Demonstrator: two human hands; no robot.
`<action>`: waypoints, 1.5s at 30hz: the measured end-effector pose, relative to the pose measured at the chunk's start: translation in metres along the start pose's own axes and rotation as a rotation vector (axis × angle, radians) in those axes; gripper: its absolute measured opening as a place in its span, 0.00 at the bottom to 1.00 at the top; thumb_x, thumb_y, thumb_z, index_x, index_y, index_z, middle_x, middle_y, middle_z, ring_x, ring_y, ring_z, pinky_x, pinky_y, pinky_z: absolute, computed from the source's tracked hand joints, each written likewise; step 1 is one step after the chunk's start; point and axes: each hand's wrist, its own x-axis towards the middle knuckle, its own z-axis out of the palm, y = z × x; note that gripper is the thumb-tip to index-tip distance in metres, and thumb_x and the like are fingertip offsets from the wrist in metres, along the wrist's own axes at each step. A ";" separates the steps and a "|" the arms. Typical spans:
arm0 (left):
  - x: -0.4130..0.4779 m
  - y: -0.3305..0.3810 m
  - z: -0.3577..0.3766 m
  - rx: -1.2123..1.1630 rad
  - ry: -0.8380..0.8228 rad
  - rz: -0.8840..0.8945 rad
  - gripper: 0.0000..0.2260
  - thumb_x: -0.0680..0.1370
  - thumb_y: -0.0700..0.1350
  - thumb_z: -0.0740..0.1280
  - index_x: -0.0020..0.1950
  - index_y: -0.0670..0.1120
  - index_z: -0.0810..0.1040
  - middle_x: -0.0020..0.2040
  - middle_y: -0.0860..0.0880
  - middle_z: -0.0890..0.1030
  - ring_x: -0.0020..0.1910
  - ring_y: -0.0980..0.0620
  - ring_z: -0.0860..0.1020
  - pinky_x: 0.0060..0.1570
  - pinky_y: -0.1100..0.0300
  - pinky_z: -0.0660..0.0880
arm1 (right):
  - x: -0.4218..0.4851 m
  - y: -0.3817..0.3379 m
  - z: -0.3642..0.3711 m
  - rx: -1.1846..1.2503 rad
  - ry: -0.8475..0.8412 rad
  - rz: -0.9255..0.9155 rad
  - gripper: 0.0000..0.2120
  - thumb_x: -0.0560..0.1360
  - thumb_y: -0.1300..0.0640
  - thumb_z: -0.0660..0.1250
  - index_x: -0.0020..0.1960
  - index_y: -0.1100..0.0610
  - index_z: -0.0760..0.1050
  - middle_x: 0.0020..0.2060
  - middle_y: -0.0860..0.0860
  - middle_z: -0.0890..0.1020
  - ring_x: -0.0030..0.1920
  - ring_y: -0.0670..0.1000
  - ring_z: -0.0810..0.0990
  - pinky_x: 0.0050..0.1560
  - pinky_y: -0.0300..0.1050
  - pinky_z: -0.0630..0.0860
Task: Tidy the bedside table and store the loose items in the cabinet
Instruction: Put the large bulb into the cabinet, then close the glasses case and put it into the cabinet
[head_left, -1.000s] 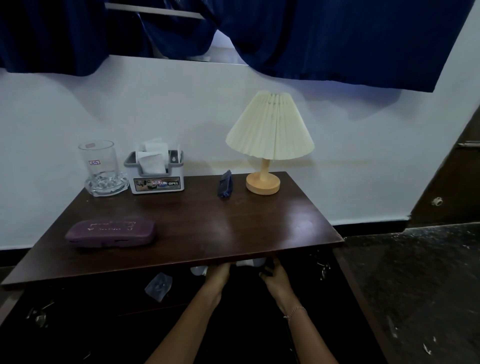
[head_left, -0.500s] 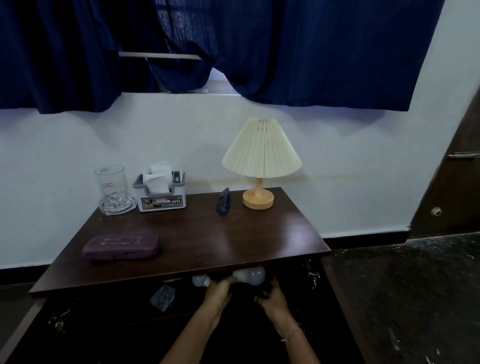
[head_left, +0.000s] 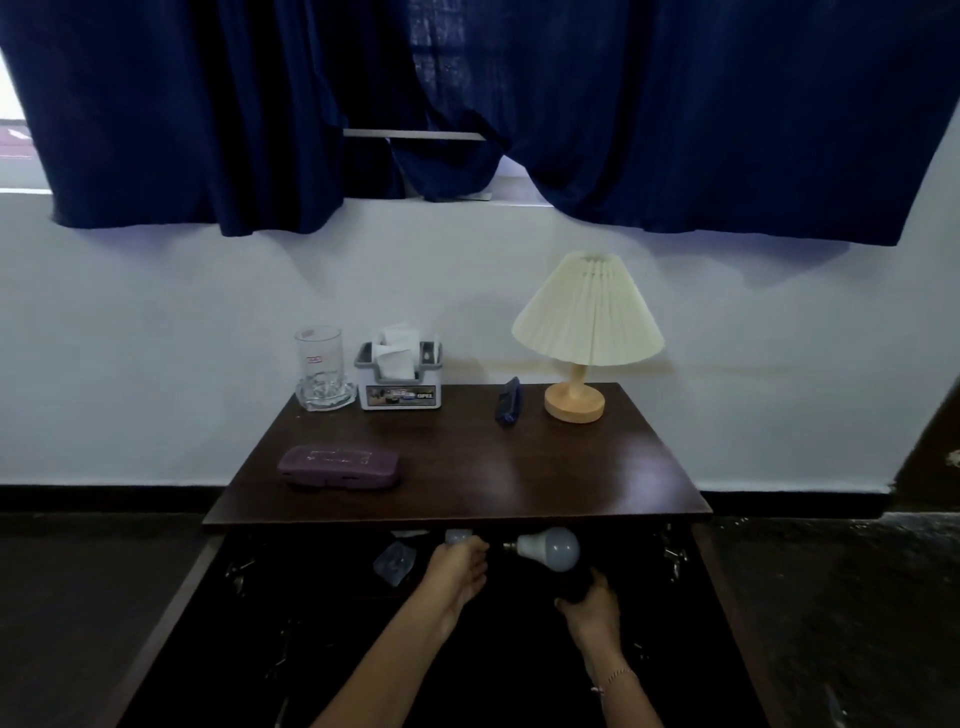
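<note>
A: Risk noted: the light bulb (head_left: 551, 548), lying loose in the open cabinet (head_left: 322, 613) just under the worktop (head_left: 519, 467) front edge, could be knocked and broken by the right hand (head_left: 589, 605), whose grip is closed on a dark item that cannot be identified.

B: Left hand (head_left: 460, 564) is curled round a smaller bulb (head_left: 457, 536). Headroom under the edge is tight; the purple case (head_left: 338, 466) is left near the front-left corner.

white bulb (head_left: 550, 548) lying sideways inside dark open cabinet (head_left: 311, 623).
</note>
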 end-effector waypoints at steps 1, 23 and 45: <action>-0.003 0.004 -0.003 -0.007 0.007 -0.007 0.16 0.78 0.36 0.60 0.65 0.34 0.70 0.63 0.36 0.74 0.66 0.41 0.71 0.64 0.55 0.67 | -0.004 -0.002 -0.001 -0.026 0.024 0.019 0.31 0.68 0.70 0.70 0.68 0.68 0.64 0.62 0.66 0.74 0.62 0.63 0.75 0.62 0.53 0.72; -0.031 0.122 -0.132 0.643 0.634 0.734 0.13 0.73 0.36 0.65 0.57 0.42 0.80 0.55 0.42 0.82 0.54 0.44 0.80 0.59 0.56 0.73 | -0.092 -0.148 0.048 -0.102 0.263 -0.860 0.07 0.73 0.65 0.64 0.46 0.54 0.74 0.45 0.48 0.73 0.48 0.48 0.71 0.47 0.36 0.68; 0.029 0.098 -0.131 0.765 0.196 0.716 0.26 0.63 0.45 0.79 0.60 0.47 0.79 0.56 0.46 0.81 0.56 0.50 0.78 0.58 0.63 0.71 | -0.008 -0.175 0.079 -0.982 -0.023 -1.146 0.27 0.75 0.43 0.60 0.70 0.53 0.63 0.63 0.52 0.72 0.63 0.56 0.68 0.65 0.54 0.64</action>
